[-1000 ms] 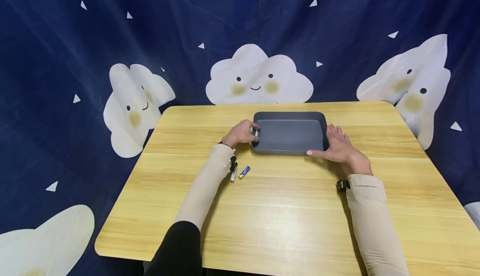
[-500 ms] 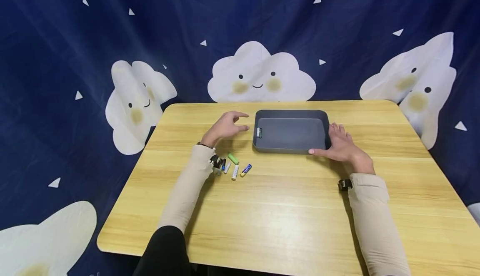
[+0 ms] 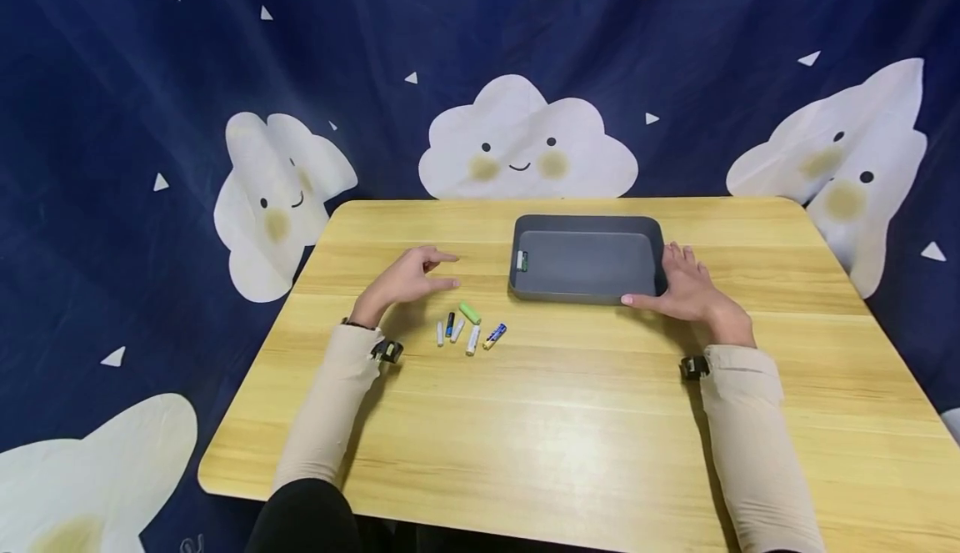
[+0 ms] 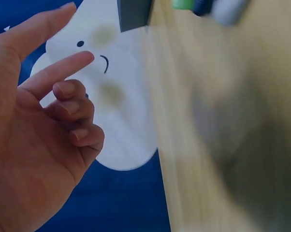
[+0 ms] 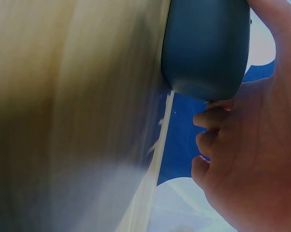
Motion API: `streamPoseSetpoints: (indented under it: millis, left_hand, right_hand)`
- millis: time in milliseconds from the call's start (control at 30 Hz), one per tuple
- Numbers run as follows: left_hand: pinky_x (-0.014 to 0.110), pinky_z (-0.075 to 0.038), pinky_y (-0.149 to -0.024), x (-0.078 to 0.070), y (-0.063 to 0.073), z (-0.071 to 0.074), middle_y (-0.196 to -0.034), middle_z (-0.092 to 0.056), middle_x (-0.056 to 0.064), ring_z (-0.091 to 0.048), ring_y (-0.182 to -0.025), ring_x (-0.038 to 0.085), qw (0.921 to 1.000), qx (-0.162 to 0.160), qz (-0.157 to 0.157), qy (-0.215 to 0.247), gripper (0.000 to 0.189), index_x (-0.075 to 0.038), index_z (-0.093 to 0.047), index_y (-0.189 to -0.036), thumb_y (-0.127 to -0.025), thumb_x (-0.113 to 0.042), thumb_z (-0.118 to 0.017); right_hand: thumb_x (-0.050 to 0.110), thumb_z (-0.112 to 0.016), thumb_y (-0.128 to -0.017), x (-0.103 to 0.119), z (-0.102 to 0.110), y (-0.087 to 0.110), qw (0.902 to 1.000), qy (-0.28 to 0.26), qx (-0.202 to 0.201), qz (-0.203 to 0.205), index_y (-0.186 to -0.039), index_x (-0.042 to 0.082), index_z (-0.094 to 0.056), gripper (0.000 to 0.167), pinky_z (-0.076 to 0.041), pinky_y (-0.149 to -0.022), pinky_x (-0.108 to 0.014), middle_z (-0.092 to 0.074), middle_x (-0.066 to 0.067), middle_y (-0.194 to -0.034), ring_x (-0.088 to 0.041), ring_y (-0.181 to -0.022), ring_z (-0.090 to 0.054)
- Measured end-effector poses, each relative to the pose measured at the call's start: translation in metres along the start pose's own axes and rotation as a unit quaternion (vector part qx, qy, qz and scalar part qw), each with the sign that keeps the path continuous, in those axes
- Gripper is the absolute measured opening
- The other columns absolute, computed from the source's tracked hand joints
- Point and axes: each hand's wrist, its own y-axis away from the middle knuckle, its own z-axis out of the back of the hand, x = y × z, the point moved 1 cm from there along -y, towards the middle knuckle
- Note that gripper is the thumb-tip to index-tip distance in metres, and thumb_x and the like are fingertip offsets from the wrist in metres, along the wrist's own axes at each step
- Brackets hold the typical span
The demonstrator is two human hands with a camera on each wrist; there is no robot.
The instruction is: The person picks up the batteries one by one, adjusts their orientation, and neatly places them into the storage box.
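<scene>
The left hand (image 3: 402,280) hangs over the left part of the wooden table (image 3: 570,419), its thumb and index finger stretched out and well apart, the other fingers loosely bent, with nothing in its hold. Its fingertips point toward the grey tray (image 3: 592,265), which sits near the far edge, and a gap lies between them. The right hand (image 3: 692,291) lies spread at the tray's right end, the fingers against the outside of the end wall and the thumb along the near right corner; it touches the tray without closing round it. Inside the tray, by the left wall, is a small white-and-green object (image 3: 522,261), too small to make out fully. Just nearer the person than the left hand, a loose group lies on the table: a green battery (image 3: 470,313), a black-and-blue battery (image 3: 450,324), a blue-and-gold battery (image 3: 495,336) at the right, and three whitish batteries (image 3: 472,340) among them. Each wrist bears a black device, and behind the table hangs a dark blue curtain (image 3: 375,19) with smiling white clouds (image 3: 517,123)
</scene>
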Motion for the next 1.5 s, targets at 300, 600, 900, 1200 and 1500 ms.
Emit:
streamPoseSetpoints:
  millis: [300,600,900,1200,1500]
  left_hand:
    - [0.027,-0.032,-0.066,0.012,0.030,-0.004,-0.082,-0.048,0.020,-0.039,-0.073,0.016,0.9992,0.039,0.010,-0.006,0.061,-0.003,-0.070,-0.132,-0.086,-0.040,-0.084]
    - [0.024,-0.035,-0.065,0.015,0.045,-0.017,-0.084,-0.056,0.016,-0.043,-0.073,0.014,0.9965,0.072,0.019,-0.039,0.063,-0.002,-0.076,-0.122,-0.076,-0.043,-0.091]
    - [0.028,-0.041,-0.066,0.006,0.058,-0.024,-0.089,-0.063,0.002,-0.051,-0.076,0.013,0.9845,0.088,0.051,-0.143,0.069,-0.009,-0.079,-0.117,-0.070,-0.058,-0.090]
    - [0.027,-0.041,-0.064,0.009,0.060,-0.032,-0.082,-0.058,-0.004,-0.050,-0.073,0.011,0.9823,0.073,0.021,-0.171,0.057,-0.012,-0.081,-0.111,-0.072,-0.053,-0.091]
    - [0.028,-0.047,-0.069,0.011,0.058,-0.034,-0.089,-0.067,-0.007,-0.054,-0.076,0.010,0.9842,0.059,0.008,-0.167,0.044,-0.014,-0.082,-0.106,-0.076,-0.045,-0.089]
  right_hand:
    - [0.071,-0.067,-0.086,-0.002,0.000,0.000,1.0000,0.002,-0.001,0.003,-0.158,-0.014,0.010,0.135,0.001,-0.121,-0.074,0.012,-0.038,-0.166,-0.058,-0.154,0.014]
    - [0.071,-0.068,-0.086,-0.002,0.001,0.001,1.0000,0.001,-0.003,0.003,-0.158,-0.014,0.010,0.136,0.001,-0.121,-0.074,0.012,-0.038,-0.166,-0.058,-0.154,0.014]
    - [0.071,-0.067,-0.086,-0.002,0.001,0.001,1.0000,0.004,-0.002,0.001,-0.158,-0.014,0.010,0.135,0.000,-0.122,-0.074,0.012,-0.038,-0.166,-0.057,-0.154,0.014]
    - [0.069,-0.068,-0.087,-0.002,0.001,0.002,1.0000,0.002,-0.007,0.006,-0.158,-0.015,0.009,0.135,0.000,-0.122,-0.074,0.010,-0.038,-0.166,-0.058,-0.154,0.013]
    - [0.070,-0.068,-0.086,-0.003,-0.001,-0.001,1.0000,-0.001,-0.004,0.005,-0.158,-0.015,0.009,0.135,0.001,-0.122,-0.073,0.011,-0.038,-0.166,-0.057,-0.154,0.014]
